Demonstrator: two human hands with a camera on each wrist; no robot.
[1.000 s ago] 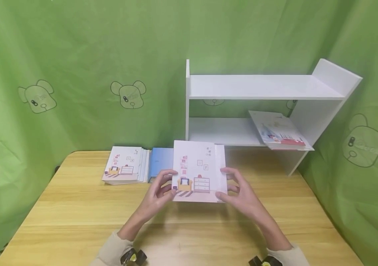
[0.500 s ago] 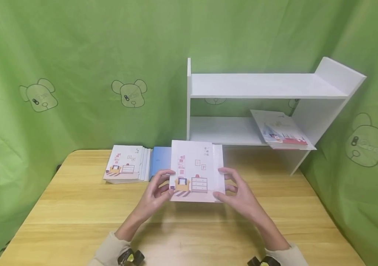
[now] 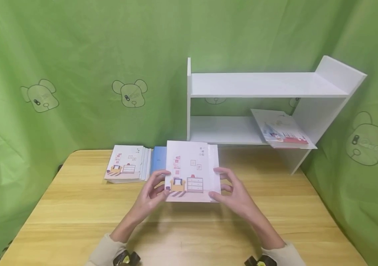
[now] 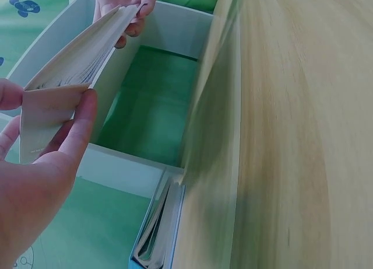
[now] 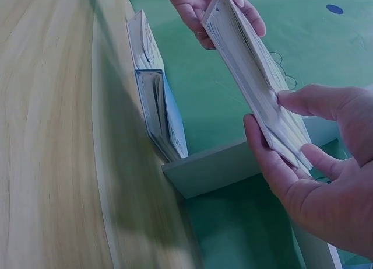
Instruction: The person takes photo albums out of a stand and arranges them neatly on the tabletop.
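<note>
Between both hands, raised over the table, is a white book (image 3: pixel 189 162) whose cover shows a yellow armchair and a chest of drawers. My left hand (image 3: pixel 151 192) grips its left edge, thumb on the front near the bottom corner. The right hand (image 3: pixel 235 190) holds the opposite edge the same way. In the right wrist view the page edges of the book (image 5: pixel 256 82) face the camera, between thumb and fingers. Behind it lies a blue book (image 3: pixel 159 159), partly hidden. To its left, a book (image 3: pixel 126 162) with the same armchair cover lies on the table.
A white two-tier shelf (image 3: pixel 252 85) stands at the back right of the wooden table (image 3: pixel 76 221). On its lower board, at the right end, several thin books (image 3: pixel 282 129) lie tilted and jut past the front edge. A green curtain (image 3: pixel 82 55) with bear faces surrounds the table.
Both hands have moved slightly left with the white book, which now covers more of the blue book. The shelf and the other books stay where they were.
</note>
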